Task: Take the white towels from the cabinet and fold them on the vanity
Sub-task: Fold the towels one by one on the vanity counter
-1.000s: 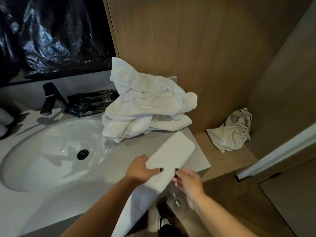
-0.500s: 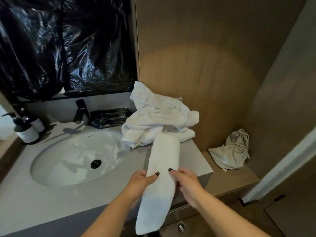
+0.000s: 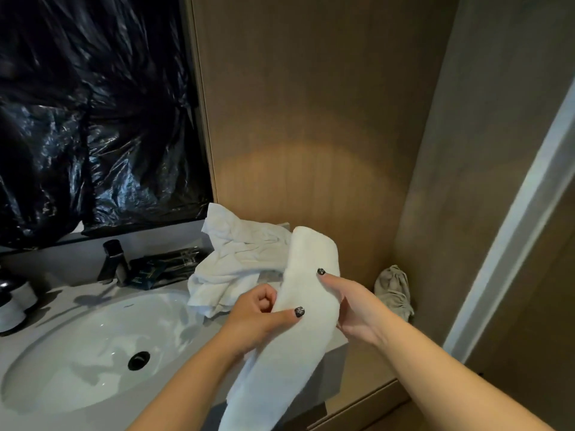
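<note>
I hold a long, narrow white towel (image 3: 303, 306) up in front of me over the right end of the grey vanity (image 3: 186, 396). My left hand (image 3: 258, 315) pinches its left edge, thumb on the front. My right hand (image 3: 351, 309) grips its right edge, thumb across the cloth. The towel's upper end folds over above my hands and its lower end hangs past the vanity's front edge. A crumpled heap of white towels (image 3: 236, 259) lies behind it on the counter against the wooden wall.
A white oval sink (image 3: 87, 346) with a black drain fills the vanity's left part, a dark tap (image 3: 112, 262) and dark packets (image 3: 165, 267) behind it. Soap bottles (image 3: 12, 300) stand far left. A beige drawstring bag (image 3: 393, 290) sits on the lower wooden shelf to the right.
Both hands have lifted the narrow towel off the counter and raised it. Its upper end now stands in front of the towel heap. My view has tilted upward.
</note>
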`<state>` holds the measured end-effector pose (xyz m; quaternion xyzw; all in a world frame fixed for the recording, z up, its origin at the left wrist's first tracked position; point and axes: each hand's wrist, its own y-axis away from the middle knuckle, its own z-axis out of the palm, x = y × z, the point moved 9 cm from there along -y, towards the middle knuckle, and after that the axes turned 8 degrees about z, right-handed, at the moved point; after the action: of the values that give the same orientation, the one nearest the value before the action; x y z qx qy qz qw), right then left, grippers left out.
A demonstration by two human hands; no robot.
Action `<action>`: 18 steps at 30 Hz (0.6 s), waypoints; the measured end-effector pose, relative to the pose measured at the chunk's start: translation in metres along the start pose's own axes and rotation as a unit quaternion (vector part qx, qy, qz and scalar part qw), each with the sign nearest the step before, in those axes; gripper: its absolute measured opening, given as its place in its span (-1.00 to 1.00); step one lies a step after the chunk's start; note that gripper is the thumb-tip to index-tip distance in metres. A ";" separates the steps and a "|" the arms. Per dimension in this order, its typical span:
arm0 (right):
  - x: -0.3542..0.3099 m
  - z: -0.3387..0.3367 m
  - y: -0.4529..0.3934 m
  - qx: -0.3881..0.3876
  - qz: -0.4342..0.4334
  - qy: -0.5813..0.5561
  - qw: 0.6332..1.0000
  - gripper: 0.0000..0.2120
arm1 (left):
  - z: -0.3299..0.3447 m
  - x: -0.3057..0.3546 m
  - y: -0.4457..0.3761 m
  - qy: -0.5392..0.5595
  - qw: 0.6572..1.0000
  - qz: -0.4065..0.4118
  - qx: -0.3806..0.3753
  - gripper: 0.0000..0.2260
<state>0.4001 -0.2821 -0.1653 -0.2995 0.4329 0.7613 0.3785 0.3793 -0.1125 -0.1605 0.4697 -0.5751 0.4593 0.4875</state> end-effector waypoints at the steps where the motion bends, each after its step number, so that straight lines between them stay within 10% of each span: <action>1: -0.014 -0.004 0.006 0.009 -0.015 0.001 1.000 -0.68 | 0.009 0.012 -0.005 -0.006 1.000 0.016 -0.006 -0.54; 8: -0.157 -0.027 0.070 0.024 -0.211 0.095 0.973 -0.56 | 0.083 0.105 -0.055 0.029 0.995 0.097 -0.005 -0.35; 18: -0.349 -0.059 0.213 0.017 -0.441 0.238 0.865 -0.74 | 0.222 0.280 -0.099 0.079 0.954 0.290 -0.001 -0.57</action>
<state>0.4156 -0.5177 0.1739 -0.6248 0.3454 0.4133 0.5653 0.4254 -0.3711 0.1013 0.2443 -0.6467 0.6162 0.3774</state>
